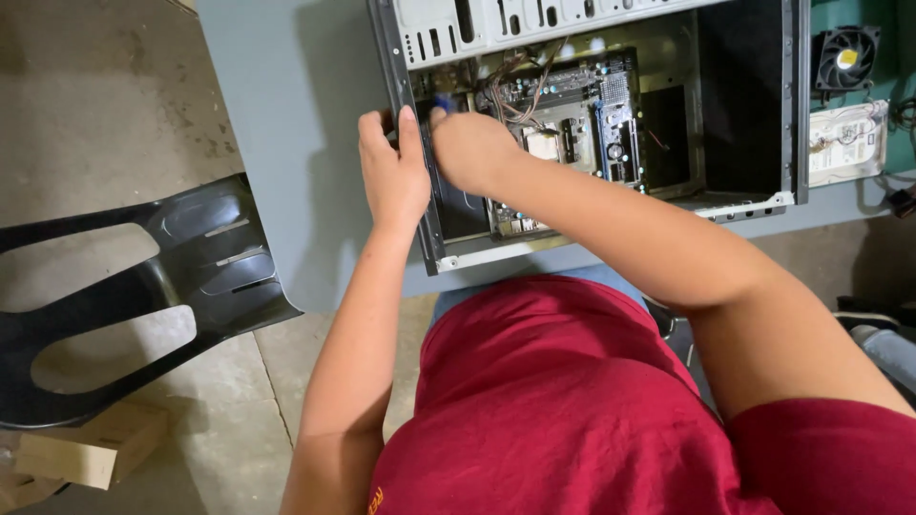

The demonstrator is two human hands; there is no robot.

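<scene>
An open computer case (754,200) lies on a grey table, its motherboard (572,114) and loose wires exposed. My left hand (393,167) grips the case's left edge frame, thumb and fingers wrapped around the metal rim. My right hand (469,148) reaches inside the case just right of that edge, fingers curled around something small with a blue part (442,102); what it holds is mostly hidden. The two hands are almost touching.
A black plastic chair (143,286) stands at left on the concrete floor, with a wooden block (86,453) below it. A black cooling fan (846,57) and a hard drive (847,141) lie on the table's right. The grey table (286,143) spreads left of the case.
</scene>
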